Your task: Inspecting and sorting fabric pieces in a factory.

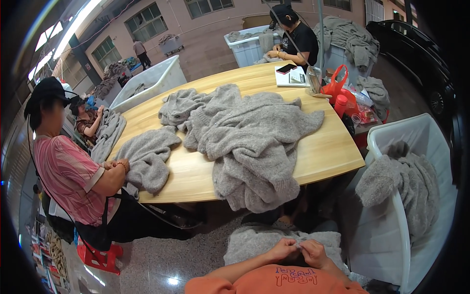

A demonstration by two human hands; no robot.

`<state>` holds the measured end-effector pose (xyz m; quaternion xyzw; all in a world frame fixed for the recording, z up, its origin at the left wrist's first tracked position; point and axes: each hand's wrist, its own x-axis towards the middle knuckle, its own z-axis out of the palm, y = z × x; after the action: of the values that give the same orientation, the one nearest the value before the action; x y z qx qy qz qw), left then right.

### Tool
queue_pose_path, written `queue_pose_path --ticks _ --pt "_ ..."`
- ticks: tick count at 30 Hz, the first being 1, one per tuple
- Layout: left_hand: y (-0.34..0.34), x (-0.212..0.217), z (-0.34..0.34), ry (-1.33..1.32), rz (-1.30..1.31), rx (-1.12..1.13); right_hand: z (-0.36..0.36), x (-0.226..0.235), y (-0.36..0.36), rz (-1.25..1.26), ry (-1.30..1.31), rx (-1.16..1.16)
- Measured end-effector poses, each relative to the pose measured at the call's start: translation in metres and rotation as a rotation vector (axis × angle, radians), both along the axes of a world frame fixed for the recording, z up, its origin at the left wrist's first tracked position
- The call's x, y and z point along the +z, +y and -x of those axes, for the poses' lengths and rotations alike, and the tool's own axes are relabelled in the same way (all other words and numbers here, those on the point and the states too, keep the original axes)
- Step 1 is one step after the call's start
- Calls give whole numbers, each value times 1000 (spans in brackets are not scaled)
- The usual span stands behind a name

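A fuzzy grey knit garment (245, 242) lies across my lap, below the near edge of the table. My left hand (283, 250) and my right hand (314, 252) meet above it, fingertips pinched together on what looks like a small bit of its knit. The fingers hide exactly which part of the garment they grip. On the table (328, 152) in front of me, a large heap of grey knit garments (245, 132) hangs partly over the near edge.
A white bin (400, 215) with grey knitwear (416, 191) stands at my right. On the left a person in a pink top (68, 171) handles a grey piece (147, 157); a red stool (100, 257) is below. Other people work farther off. A red bottle (340, 104) stands beyond the table's right edge.
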<state>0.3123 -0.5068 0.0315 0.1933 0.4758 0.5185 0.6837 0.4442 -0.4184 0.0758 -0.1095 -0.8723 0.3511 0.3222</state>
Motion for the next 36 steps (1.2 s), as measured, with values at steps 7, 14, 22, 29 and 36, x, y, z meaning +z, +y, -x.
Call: queue_pose_path --ticks 7,14,22,29,36 --pt "-13 5 19 31 49 234 -6 1 1 288 -304 238" --pt "-17 1 7 147 -68 -25 6 -3 -29 267 -117 397" --pt "1 -36 7 55 67 -46 -1 -26 4 -228 -4 97" --pt "19 -12 1 51 69 158 -3 -30 23 -129 -33 -25" --pt "16 -25 0 188 38 178 -4 -40 21 -178 -113 -31"
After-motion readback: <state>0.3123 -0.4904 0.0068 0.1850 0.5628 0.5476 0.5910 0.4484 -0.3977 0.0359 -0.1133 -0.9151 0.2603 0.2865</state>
